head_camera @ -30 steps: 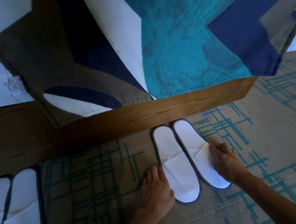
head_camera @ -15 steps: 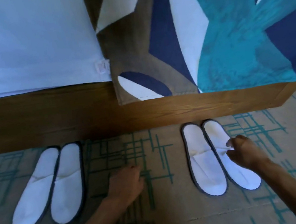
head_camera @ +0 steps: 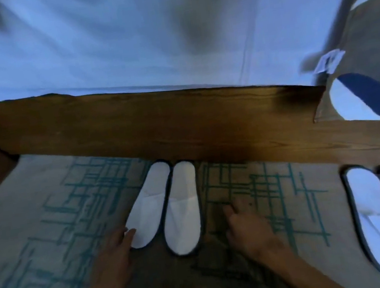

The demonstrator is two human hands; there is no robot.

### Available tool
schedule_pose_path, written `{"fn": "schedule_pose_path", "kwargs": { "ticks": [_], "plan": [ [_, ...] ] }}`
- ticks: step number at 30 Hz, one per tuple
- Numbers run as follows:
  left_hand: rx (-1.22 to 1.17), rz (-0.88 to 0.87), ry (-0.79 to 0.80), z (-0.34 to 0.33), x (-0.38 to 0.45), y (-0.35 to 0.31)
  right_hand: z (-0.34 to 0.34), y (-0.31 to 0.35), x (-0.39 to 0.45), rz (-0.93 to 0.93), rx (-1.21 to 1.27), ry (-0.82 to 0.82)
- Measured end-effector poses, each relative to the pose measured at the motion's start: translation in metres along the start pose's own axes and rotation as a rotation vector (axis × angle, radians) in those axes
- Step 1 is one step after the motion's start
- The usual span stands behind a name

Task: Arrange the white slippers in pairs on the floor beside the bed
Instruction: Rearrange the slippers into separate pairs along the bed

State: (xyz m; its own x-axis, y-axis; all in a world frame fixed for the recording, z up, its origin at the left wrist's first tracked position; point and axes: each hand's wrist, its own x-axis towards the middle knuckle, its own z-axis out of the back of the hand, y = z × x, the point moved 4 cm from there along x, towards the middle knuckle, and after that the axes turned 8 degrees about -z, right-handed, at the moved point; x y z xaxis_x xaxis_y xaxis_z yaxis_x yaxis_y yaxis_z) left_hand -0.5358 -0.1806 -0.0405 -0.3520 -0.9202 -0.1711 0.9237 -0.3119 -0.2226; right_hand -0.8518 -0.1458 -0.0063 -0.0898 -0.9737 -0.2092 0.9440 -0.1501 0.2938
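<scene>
Two slippers point(head_camera: 166, 209) lay paired by the bed point(head_camera: 157, 129); our left grip point(head_camera: 116, 251), fingers straight, touched one, our right grip point(head_camera: 245, 226) hung loosely curled and unladen beside. A clumsy nudge could have skewed them.

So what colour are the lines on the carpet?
Teal, crisscrossing on a beige carpet, seen in the head view.
</scene>
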Motion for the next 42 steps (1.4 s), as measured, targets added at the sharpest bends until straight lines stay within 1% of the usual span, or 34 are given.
{"fn": "schedule_pose_path", "kwargs": {
  "ticks": [2,4,6,7,10,13,18,23,29,36,39,42],
  "plan": [
    [-0.003,-0.037,-0.053,-0.001,-0.001,0.019,-0.021,0.033,0.006,0.062,0.008,0.028],
    [-0.011,-0.051,-0.046,-0.011,-0.003,0.031,-0.041,0.057,0.008,0.091,-0.013,0.113],
    [0.044,-0.157,0.058,-0.019,-0.002,0.027,-0.053,0.072,0.011,0.096,-0.031,0.195],
    [0.034,-0.156,0.097,-0.019,-0.001,0.024,-0.057,0.076,0.012,0.098,-0.045,0.217],
    [-0.023,-0.113,0.039,-0.016,0.005,0.019,-0.062,0.083,0.012,0.089,-0.073,0.255],
    [-0.092,-0.123,0.0,-0.015,0.01,0.013,-0.062,0.088,0.011,0.062,-0.067,0.25],
    [-0.217,-0.132,-0.007,-0.022,0.019,0.019,-0.062,0.096,0.015,0.041,-0.084,0.263],
    [-0.259,-0.126,-0.03,-0.021,0.022,0.018,-0.066,0.1,0.014,0.027,-0.121,0.271],
    [-0.289,-0.095,0.022,-0.019,0.024,0.019,-0.066,0.103,0.015,-0.016,-0.085,0.268],
    [-0.297,-0.117,0.009,-0.017,0.024,0.02,-0.064,0.101,0.015,0.02,-0.126,0.238],
    [-0.281,-0.133,0.019,-0.016,0.024,0.019,-0.062,0.096,0.016,0.05,-0.09,0.249],
    [-0.27,-0.152,0.019,-0.011,0.026,0.017,-0.056,0.084,0.021,0.065,0.043,0.272]
  ]
}}
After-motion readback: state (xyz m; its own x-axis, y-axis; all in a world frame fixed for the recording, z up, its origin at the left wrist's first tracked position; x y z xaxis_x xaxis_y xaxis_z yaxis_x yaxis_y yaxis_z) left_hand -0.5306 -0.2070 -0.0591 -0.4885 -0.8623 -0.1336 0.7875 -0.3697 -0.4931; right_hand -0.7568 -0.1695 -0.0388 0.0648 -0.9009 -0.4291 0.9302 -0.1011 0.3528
